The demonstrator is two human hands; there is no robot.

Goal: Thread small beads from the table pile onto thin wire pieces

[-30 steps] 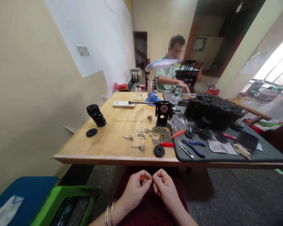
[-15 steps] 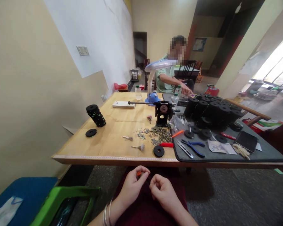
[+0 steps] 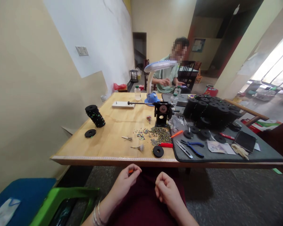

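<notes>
My left hand (image 3: 124, 182) is over my lap below the table edge, its fingers pinched on a small orange piece (image 3: 130, 171). My right hand (image 3: 166, 190) is beside it, about a hand's width to the right, with its fingers curled closed; what it holds is too small to see. Both hands hover above my dark red lap (image 3: 146, 201). On the wooden table (image 3: 113, 138) in front lie a heap of small beads (image 3: 159, 133), a black disc (image 3: 158, 151) and a red-handled tool (image 3: 166, 145).
A black winding device (image 3: 162, 112) and a blue desk lamp (image 3: 155, 75) stand mid-table. A grey mat (image 3: 261, 153) carries black spools (image 3: 212, 110), blue pliers (image 3: 193, 146) and scissors. Another person (image 3: 169, 75) sits at the far end. A green stool (image 3: 61, 201) stands at my left.
My hands have drawn apart: the left one moved up and left with the orange piece, the right one stayed low. The person at the far end pulled their hands back toward their chest.
</notes>
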